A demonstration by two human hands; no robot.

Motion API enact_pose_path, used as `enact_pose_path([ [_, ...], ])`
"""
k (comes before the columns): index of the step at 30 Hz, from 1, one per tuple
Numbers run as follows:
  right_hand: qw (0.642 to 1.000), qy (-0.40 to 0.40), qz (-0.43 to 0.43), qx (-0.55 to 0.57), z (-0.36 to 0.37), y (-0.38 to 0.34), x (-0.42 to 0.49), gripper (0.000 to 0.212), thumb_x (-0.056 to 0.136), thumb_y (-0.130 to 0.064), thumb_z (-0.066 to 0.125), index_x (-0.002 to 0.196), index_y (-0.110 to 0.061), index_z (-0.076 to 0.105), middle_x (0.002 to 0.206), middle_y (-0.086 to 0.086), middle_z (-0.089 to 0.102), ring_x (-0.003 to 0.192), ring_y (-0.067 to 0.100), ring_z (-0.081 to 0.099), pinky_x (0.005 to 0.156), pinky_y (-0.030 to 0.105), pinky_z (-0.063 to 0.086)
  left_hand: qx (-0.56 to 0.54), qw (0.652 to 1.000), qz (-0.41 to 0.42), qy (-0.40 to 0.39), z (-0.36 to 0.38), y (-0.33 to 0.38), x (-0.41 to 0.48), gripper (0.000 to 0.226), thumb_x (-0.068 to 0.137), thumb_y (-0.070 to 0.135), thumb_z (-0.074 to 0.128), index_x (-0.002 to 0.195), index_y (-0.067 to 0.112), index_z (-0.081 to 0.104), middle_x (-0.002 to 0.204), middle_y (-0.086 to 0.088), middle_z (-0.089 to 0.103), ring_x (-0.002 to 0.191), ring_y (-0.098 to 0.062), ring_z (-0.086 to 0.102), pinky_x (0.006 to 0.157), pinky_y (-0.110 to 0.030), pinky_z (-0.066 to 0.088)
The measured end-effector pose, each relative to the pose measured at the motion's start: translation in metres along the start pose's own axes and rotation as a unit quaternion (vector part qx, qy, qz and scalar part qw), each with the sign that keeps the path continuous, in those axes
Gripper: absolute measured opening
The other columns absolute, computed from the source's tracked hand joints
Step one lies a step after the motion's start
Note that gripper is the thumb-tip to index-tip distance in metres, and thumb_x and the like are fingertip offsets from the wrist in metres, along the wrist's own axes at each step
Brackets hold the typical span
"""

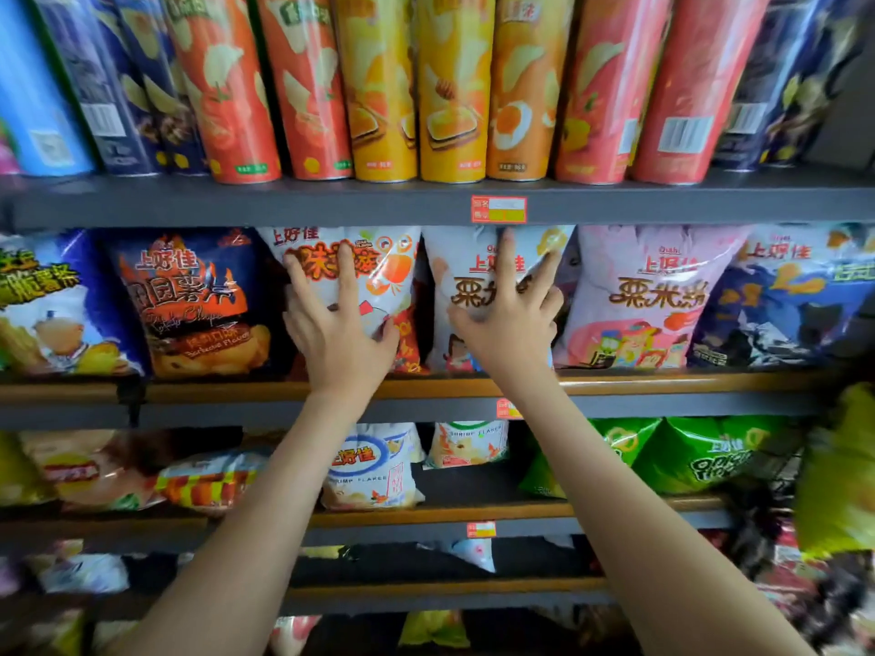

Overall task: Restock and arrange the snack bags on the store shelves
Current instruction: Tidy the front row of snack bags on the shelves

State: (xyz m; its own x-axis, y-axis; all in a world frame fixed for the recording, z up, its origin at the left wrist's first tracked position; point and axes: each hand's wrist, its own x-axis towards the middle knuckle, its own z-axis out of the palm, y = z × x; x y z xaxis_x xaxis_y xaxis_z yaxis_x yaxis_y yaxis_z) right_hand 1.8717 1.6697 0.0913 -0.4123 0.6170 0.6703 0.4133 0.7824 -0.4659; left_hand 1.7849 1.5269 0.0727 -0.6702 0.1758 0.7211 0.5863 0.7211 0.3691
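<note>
A row of snack bags stands on the second shelf point(663, 383). My left hand point(338, 324) lies flat with spread fingers on the front of a white bag with orange lettering point(388, 267). My right hand point(509, 314) presses, fingers spread, on the neighbouring white bag with brown lettering point(454, 258). Both bags stand upright, side by side. A dark blue barbecue chip bag point(189, 300) is left of them and a pink bag point(648, 300) is to the right.
Tall chip canisters point(450, 87) fill the shelf above. A blue bag point(795, 295) stands at the far right. On the shelf below lie shrimp flake bags point(374, 466) and green bags point(700, 456), with gaps between. A yellow-green bag point(843, 475) hangs at the right edge.
</note>
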Motion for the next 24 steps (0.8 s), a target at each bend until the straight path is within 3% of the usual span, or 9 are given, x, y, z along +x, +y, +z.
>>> enact_pose_path([
  [2,0.997,-0.055,-0.028,0.04,-0.011,0.015,-0.001,0.085,0.082,-0.051,0.058,0.151,-0.035,0.011,0.157,0.021,0.005,0.132,0.044,0.028,0.1,0.055,0.034,0.01,1.0,-0.014,0.017,0.003,0.028,-0.014,0.095,0.079,0.039,0.063,0.153,0.025,0.006,0.155,-0.028,-0.005,0.141,-0.05,0.001,0.111,-0.063,0.003],
  [4,0.992,-0.049,-0.056,0.098,-0.03,0.038,0.0,0.079,0.088,-0.042,0.054,0.152,-0.028,0.011,0.157,0.02,0.007,0.138,0.042,0.02,0.108,0.054,0.024,-0.005,0.999,0.032,0.023,0.007,0.062,-0.032,0.091,0.082,0.041,0.059,0.153,0.025,0.006,0.155,-0.027,-0.003,0.142,-0.047,-0.004,0.11,-0.06,-0.004],
  [7,0.991,0.084,-0.069,0.075,-0.056,0.081,0.007,0.074,0.081,-0.035,0.054,0.146,-0.012,0.029,0.147,0.024,0.031,0.127,0.044,0.036,0.103,0.052,0.03,-0.046,0.991,0.123,0.013,0.019,0.111,-0.05,0.076,0.084,0.042,0.052,0.151,0.026,0.021,0.155,-0.025,0.007,0.143,-0.043,0.004,0.112,-0.058,0.007],
  [9,0.99,0.129,-0.015,0.052,-0.068,0.115,0.016,0.079,0.074,-0.037,0.056,0.145,-0.013,0.032,0.145,0.025,0.034,0.125,0.046,0.038,0.102,0.052,0.031,-0.08,0.982,0.169,-0.002,0.029,0.139,-0.056,0.069,0.083,0.037,0.053,0.147,0.024,0.034,0.152,-0.023,0.013,0.14,-0.042,0.015,0.111,-0.057,0.019],
  [12,0.986,0.041,0.027,0.158,-0.074,0.157,0.03,0.091,0.072,-0.051,0.057,0.15,-0.027,0.017,0.151,0.028,0.02,0.14,0.038,0.021,0.11,0.045,0.02,-0.162,0.966,0.192,-0.052,0.04,0.174,-0.059,0.063,0.085,0.024,0.06,0.144,0.019,0.04,0.145,-0.024,0.03,0.131,-0.041,0.032,0.104,-0.055,0.038],
  [15,0.963,-0.053,0.007,0.263,-0.072,0.18,0.036,0.102,0.07,-0.055,0.065,0.146,-0.038,0.0,0.154,0.021,0.007,0.142,0.013,0.007,0.115,0.036,0.015,-0.178,0.964,0.109,-0.163,0.049,0.203,-0.058,0.071,0.092,0.035,0.055,0.152,0.027,0.017,0.15,-0.017,0.027,0.137,-0.034,0.031,0.102,-0.048,0.038],
  [17,0.963,-0.069,0.01,0.261,-0.07,0.184,0.041,0.105,0.07,-0.056,0.068,0.144,-0.048,-0.007,0.15,0.018,0.016,0.141,0.024,0.021,0.114,0.043,0.024,-0.185,0.959,0.075,-0.203,0.061,0.21,-0.055,0.081,0.091,0.043,0.054,0.151,0.035,0.0,0.149,-0.016,0.029,0.134,-0.032,0.035,0.102,-0.044,0.037],
  [20,0.97,-0.061,0.021,0.233,-0.072,0.183,0.051,0.098,0.068,-0.068,0.059,0.136,-0.064,-0.012,0.129,0.017,0.038,0.117,0.036,0.046,0.103,0.049,0.038,-0.274,0.928,0.051,-0.246,0.07,0.215,-0.05,0.099,0.086,0.043,0.062,0.141,0.05,-0.02,0.126,-0.013,0.05,0.113,-0.03,0.055,0.093,-0.045,0.048],
  [24,0.978,-0.072,-0.003,0.196,-0.073,0.182,0.06,0.088,0.074,-0.068,0.051,0.14,-0.061,-0.008,0.127,0.015,0.043,0.114,0.039,0.048,0.101,0.05,0.038,-0.258,0.94,0.013,-0.223,0.07,0.218,-0.048,0.098,0.087,0.042,0.063,0.141,0.044,-0.019,0.102,-0.013,0.048,0.101,-0.035,0.057,0.079,-0.036,0.045],
])
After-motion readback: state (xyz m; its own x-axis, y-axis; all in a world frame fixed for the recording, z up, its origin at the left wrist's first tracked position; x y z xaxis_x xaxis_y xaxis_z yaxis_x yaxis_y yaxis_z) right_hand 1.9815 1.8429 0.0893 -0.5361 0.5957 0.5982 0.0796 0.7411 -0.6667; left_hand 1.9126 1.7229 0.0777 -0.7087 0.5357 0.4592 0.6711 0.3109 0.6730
